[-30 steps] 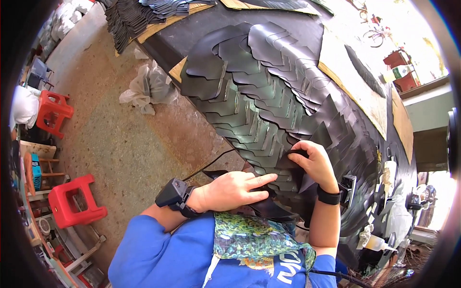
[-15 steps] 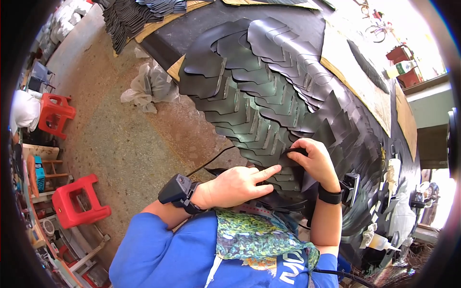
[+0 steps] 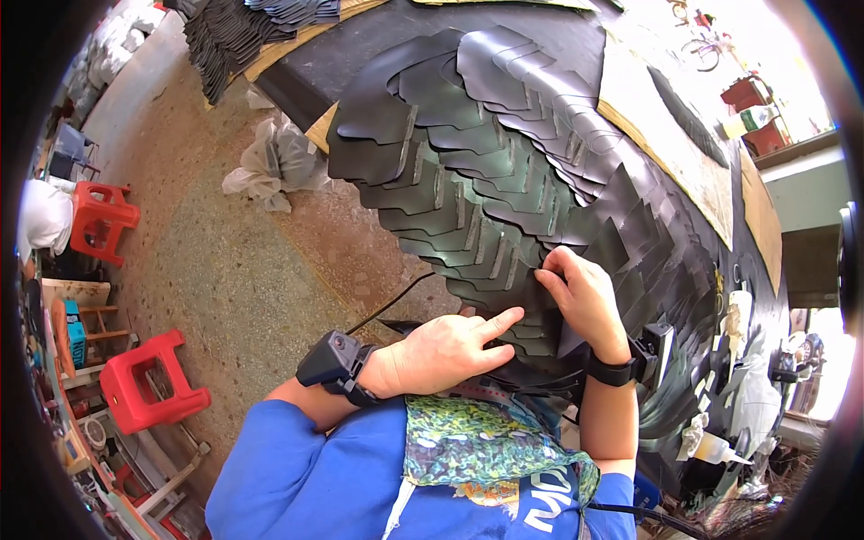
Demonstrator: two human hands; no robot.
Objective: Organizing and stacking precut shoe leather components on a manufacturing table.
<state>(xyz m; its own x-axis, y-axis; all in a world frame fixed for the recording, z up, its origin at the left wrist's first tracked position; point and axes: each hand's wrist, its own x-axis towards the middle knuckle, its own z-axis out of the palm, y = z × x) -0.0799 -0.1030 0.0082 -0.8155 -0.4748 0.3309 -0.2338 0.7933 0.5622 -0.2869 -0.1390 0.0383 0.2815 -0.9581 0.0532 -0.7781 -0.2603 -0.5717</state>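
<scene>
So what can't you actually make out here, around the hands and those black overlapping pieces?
- Head view: right hand fingertips, tucked under the black cut sheets.
- Left hand palm and whatever lies beneath it.
- Table far edge, washed out by glare.
- Small items at right rim, too warped.

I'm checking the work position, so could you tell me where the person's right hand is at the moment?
In the head view, the right hand lies right of centre on the overlapping black cut sheets, beside the left hand.

Head cam, looks down (fisheye), close
</scene>
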